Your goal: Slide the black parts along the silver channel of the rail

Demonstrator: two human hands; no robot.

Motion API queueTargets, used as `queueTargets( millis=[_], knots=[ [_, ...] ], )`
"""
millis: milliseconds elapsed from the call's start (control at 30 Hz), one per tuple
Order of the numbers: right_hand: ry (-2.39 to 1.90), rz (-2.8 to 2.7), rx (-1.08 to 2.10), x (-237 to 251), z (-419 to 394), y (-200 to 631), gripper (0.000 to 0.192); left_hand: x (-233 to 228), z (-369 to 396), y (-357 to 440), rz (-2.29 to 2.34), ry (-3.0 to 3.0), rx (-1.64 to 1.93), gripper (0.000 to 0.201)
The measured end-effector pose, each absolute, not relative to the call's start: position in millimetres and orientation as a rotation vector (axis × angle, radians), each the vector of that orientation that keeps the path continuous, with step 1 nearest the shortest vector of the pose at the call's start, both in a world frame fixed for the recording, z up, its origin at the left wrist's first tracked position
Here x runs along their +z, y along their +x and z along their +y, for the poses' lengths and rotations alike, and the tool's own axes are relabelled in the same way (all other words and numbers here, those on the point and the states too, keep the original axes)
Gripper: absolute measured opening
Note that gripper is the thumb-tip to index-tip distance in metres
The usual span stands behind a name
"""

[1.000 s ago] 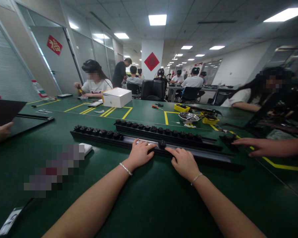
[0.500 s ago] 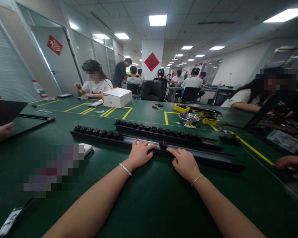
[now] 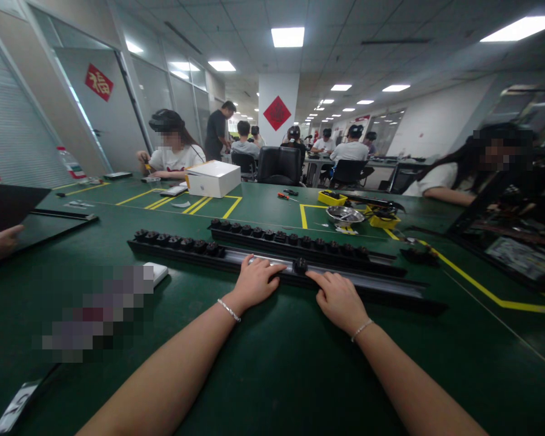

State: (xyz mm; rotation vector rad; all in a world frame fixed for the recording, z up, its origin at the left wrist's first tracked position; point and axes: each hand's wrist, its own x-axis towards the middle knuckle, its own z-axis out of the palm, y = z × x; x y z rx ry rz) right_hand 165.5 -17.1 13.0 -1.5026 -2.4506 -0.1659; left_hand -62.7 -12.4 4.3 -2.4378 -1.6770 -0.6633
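Note:
A long black rail (image 3: 381,289) with a pale metal channel lies across the table before me. Several small black socket-like modules (image 3: 177,242) line its left part, and one single module (image 3: 300,265) sits further right in the channel. My left hand (image 3: 258,280) rests on the rail, fingers spread, its index finger pointing at the single module with a small gap between. The outstretched index finger of my right hand (image 3: 340,298) is at the module's right side; its other fingers are loosely bent. Behind it lies a second black rail (image 3: 381,261) bearing a row of similar modules.
A white box (image 3: 218,179), a screwdriver (image 3: 286,196), a metal bowl (image 3: 345,215) and yellow bins (image 3: 332,198) stand further back. A white object (image 3: 157,275), partly pixelated, lies left. A co-worker's hand (image 3: 2,242) holds a dark panel at the left edge. Other people sit around.
The single module and my right fingertip have shifted very slightly right; my left hand has barely moved. Another person's hand at the right edge has left the view.

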Motion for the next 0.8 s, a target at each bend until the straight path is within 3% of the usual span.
queueTargets(
  millis=[800],
  knots=[
    [-1.408,-2.397,-0.196,7.3,-13.9,172.9,0.042,-0.7,-8.8,-65.4,-1.616,-2.430,-0.682,0.032]
  ],
)
